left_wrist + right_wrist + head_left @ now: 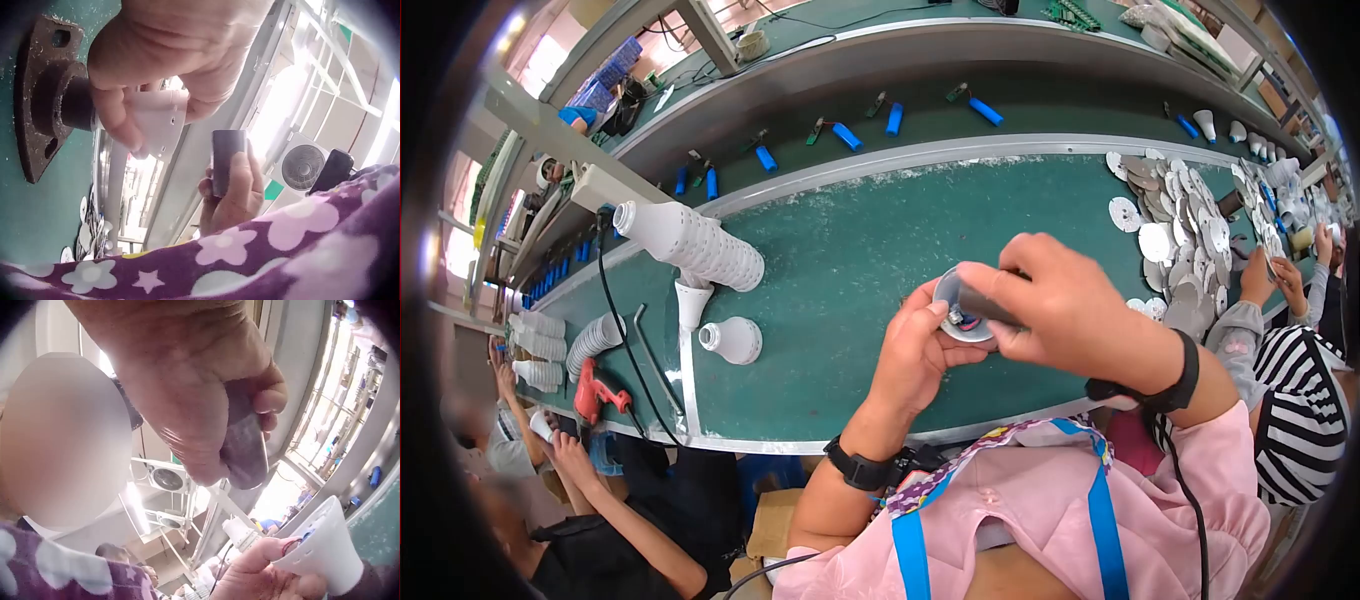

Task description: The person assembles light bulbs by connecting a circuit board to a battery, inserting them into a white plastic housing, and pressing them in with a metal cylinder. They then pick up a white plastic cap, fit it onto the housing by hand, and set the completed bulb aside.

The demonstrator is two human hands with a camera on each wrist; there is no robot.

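Note:
My left hand (908,352) grips a white cone-shaped lamp housing (334,553) with its wide mouth facing up. Coloured wires (968,323) show inside the mouth. In the left wrist view, the narrow end of the housing is at the post of a dark flanged fixture (47,103) on the green bench. A smooth dark-grey cylinder (226,164) is in my right hand (1065,305), fingers and thumb curled round it. From the head view it overlaps the housing's mouth; both wrist views show it apart from the housing.
Stacked white housings (690,240) and a single housing (731,341) stand to the left, near a red glue gun (598,392). Round metal plates (1185,235) pile up at the right. Blue batteries (847,137) line the back shelf. People work at both sides.

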